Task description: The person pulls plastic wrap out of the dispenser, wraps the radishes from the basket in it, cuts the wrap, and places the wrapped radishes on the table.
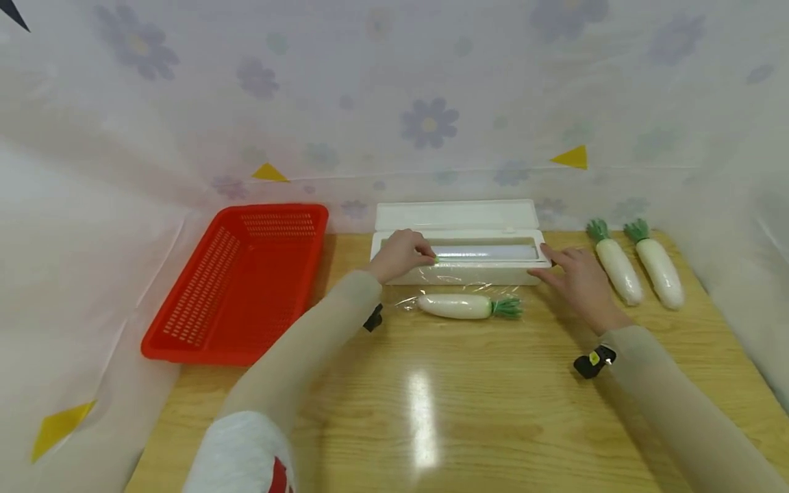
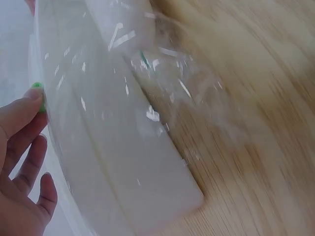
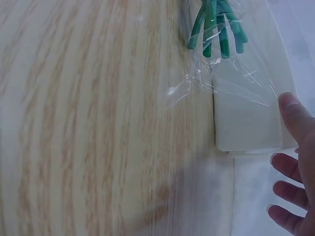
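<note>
A white cling film dispenser (image 1: 474, 275) stands at the back of the table with its lid (image 1: 456, 215) raised and a film roll (image 1: 493, 252) inside. My left hand (image 1: 402, 255) pinches a small green slide cutter (image 2: 39, 96) on the dispenser's front edge. At the right end, my right hand (image 1: 582, 284) holds the dispenser's corner, thumb in front and a finger on top. Clear film runs from the dispenser over a white radish (image 1: 456, 306) with green stems (image 3: 216, 29), which lies on its side in front of it.
On the left stands a red plastic basket (image 1: 246, 287) with slotted walls. Two more white radishes (image 1: 619, 270) lie side by side at the right. The wooden table (image 1: 468, 411) reaches back to a flowered cloth wall (image 1: 370, 89).
</note>
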### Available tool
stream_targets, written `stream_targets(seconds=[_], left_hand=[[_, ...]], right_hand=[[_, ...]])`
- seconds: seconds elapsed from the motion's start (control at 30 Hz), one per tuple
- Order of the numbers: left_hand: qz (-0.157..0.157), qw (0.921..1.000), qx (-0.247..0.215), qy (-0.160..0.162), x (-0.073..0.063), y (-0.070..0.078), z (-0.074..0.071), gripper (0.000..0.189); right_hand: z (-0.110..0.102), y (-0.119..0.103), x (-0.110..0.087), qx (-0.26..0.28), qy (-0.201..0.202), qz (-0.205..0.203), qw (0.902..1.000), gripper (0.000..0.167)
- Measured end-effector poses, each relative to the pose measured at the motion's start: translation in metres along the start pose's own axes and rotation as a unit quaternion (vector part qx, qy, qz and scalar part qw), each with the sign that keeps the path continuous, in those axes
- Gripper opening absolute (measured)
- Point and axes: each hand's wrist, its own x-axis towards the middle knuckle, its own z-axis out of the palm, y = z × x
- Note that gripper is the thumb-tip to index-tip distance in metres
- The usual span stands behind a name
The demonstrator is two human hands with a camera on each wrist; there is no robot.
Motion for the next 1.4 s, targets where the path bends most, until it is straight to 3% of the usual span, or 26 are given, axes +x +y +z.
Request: stream_targets(seconds=[0.17,0.43,0.73,1.1,1.4], left_hand=[[-0.003,0.9998,0.016,0.013,-0.011,-0.014,-0.014,0.011],[0.001,0.9975,0.068,0.016,-0.021,-0.022,-0.023,0.013],[-0.026,0.9981,0.055,0.004,-0.034,-0.030,-0.037,0.012],[-0.010,0.9956,0.093,0.005,-0.046,-0.044,-0.049,0.010],[-0.009,0.9960,0.089,0.000,-0.052,-0.052,-0.056,0.011]], right_hand=[[-0.002,0.002,-0.001,-0.008,0.005,-0.008,0.9999,0.062],[0.001,0.000,-0.001,0.006,0.012,-0.026,0.9996,0.062],[-0.002,0.001,-0.002,-0.001,-0.004,-0.005,1.0000,0.062],[-0.001,0.001,0.000,0.007,-0.015,-0.009,0.9998,0.063],[-0.002,0.002,0.001,-0.003,-0.024,-0.001,0.9997,0.062]])
